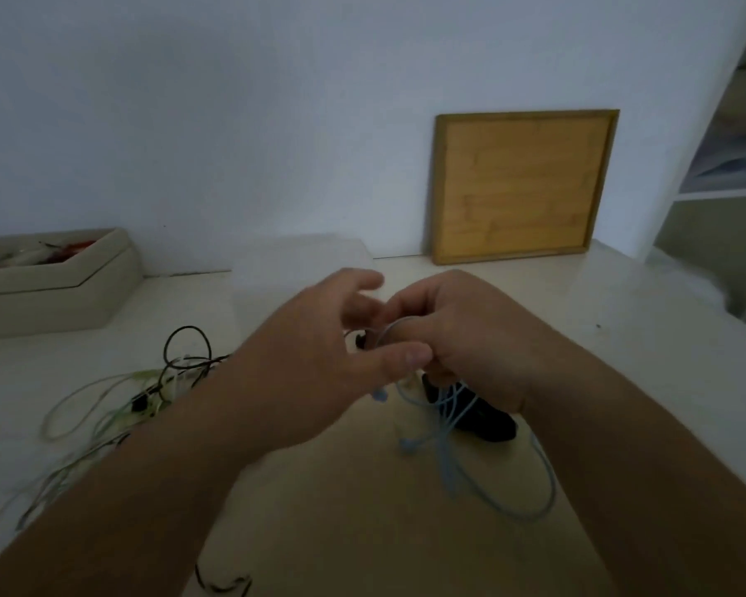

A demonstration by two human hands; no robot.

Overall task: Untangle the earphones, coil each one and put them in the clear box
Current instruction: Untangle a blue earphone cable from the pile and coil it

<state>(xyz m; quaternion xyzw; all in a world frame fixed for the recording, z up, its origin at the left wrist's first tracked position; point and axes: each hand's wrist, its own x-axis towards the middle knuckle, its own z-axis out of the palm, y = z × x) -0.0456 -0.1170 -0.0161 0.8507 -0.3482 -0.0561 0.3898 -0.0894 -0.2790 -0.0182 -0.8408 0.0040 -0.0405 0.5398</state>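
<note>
One pale table (647,338) is running across the whole view, with a white wall standing behind it. One wooden tray (517,183) is leaning upright against that wall, right of centre, its lower edge resting on the table. One beige box (52,290) is sitting at the far left, open-topped, holding small red and white items too blurred to count. One clear box (302,260) is sitting at the back of the table by the wall, just beyond the hands, faint and hard to trace. Two bare hands are meeting together above the middle of the table. The left hand (319,364) is reaching in with fingers spread and loose, its straight thumb pressing against the cord. The right hand (466,333) is curling its fingers round one blue earphone (543,480), gripping it. That cord is hanging below the fist in several loops down to the table, with two buds (378,396) dangling near the left thumb. One tangle (147,394) is lying left of the left forearm, mixing white, pale green and black cords; how many earphones are in it cannot be told. One dark object (487,417) is sitting on the table under the right wrist, partly hidden. One short black cord (222,586) is showing at the bottom edge.
</note>
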